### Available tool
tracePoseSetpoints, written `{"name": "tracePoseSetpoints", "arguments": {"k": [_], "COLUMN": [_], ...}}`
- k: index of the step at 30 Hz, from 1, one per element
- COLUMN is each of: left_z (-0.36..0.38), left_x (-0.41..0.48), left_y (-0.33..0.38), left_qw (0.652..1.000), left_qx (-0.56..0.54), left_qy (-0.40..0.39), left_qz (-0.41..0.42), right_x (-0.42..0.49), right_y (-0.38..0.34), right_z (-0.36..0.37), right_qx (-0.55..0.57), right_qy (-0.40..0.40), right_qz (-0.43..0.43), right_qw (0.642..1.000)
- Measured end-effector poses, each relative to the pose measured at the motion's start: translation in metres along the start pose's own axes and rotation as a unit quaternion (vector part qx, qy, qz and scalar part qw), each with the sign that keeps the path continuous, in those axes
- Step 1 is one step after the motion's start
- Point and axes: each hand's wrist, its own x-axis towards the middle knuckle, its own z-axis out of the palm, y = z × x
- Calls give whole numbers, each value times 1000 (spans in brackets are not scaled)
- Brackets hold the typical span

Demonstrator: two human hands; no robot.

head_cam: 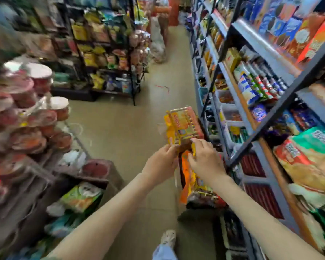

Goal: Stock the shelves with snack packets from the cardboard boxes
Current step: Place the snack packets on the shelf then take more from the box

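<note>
We record one glossy, crinkled yellow-and-orange bundle of snack packets [182,126], its packet count lost to blur, held over the aisle floor [120,128] just beside the metal shelves [270,120], its lower edge pinched by two hands, left hand [160,161] and right hand [206,160].
</note>
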Motion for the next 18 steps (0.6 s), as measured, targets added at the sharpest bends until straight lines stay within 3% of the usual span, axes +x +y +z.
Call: {"name": "tracePoseSetpoints", "arguments": {"k": [8,14,18], "left_z": [-43,-38,-20], "left_x": [-153,-235,-263], "left_y": [-161,-273,-339], "left_qw": [965,921,905], "left_qx": [74,84,99], "left_qy": [-35,-112,-165], "left_qz": [-251,-364,-379], "right_x": [-2,10,15], "right_y": [-130,-207,-249], "right_z": [126,242,337], "right_qx": [29,68,102], "right_qy": [-210,-352,-440], "right_qz": [-108,-83,-43], "right_qw": [971,930,891]}}
